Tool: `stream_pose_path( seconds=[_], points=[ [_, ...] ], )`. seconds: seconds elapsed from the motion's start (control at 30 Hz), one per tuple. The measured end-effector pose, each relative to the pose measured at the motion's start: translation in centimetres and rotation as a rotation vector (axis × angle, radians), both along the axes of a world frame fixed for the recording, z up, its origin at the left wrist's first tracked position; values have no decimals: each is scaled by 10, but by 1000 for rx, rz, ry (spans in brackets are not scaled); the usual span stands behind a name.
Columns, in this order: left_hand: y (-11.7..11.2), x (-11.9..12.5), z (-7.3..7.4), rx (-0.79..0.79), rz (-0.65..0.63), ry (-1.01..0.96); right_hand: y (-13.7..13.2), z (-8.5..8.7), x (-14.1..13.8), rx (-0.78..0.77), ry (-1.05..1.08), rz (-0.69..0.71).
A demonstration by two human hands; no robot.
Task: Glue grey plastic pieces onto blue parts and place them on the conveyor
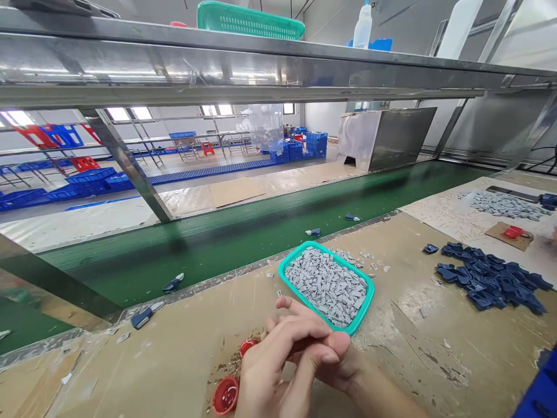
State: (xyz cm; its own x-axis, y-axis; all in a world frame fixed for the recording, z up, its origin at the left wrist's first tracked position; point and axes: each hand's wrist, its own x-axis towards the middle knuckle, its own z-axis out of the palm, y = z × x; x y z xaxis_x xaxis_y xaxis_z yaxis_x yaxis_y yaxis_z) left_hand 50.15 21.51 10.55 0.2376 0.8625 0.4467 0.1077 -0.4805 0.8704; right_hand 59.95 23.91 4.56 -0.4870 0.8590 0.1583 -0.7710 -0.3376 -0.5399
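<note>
The left hand and the right hand meet just above the near edge of the work table, fingers curled and pressed together. Those fingers may hide something small, so I cannot tell whether they grasp anything; neither hand lies open. The nearest things are two red plastic caps, both left of the hands and closer to the left hand. One red cap sits open side up on a scatter of brown crumbs near the table's near edge, and the other red cap touches the left hand's side (round, so no long axis to speak of). Just beyond the fingers, a teal plastic tray holds a heap of small grey pieces. Further right, a pile of dark blue pieces lies on the table. Along the far edge of the table runs a green conveyor belt, with a stainless steel shelf above it.
</note>
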Motion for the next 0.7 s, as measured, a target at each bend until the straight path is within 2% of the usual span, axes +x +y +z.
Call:
stream_pose_path(
  seconds=[0.17, 0.3, 0.47, 0.6, 0.7],
  points=[
    [-1, -2, -1, 191, 34, 60, 2, -1, -1, 14, -13, -16],
    [4, -6, -3, 77, -64, 70, 5, -3, 2, 17, -34, -28],
    [12, -14, 3, -89, -228, 126, 6, -5, 7, -21, -137, 41],
    [16, -15, 6, -71, -276, 141, 5, -6, 6, -39, -151, 61],
    [13, -11, 2, -25, -234, 127, 5, -11, 4, -30, -203, 3]
  ],
)
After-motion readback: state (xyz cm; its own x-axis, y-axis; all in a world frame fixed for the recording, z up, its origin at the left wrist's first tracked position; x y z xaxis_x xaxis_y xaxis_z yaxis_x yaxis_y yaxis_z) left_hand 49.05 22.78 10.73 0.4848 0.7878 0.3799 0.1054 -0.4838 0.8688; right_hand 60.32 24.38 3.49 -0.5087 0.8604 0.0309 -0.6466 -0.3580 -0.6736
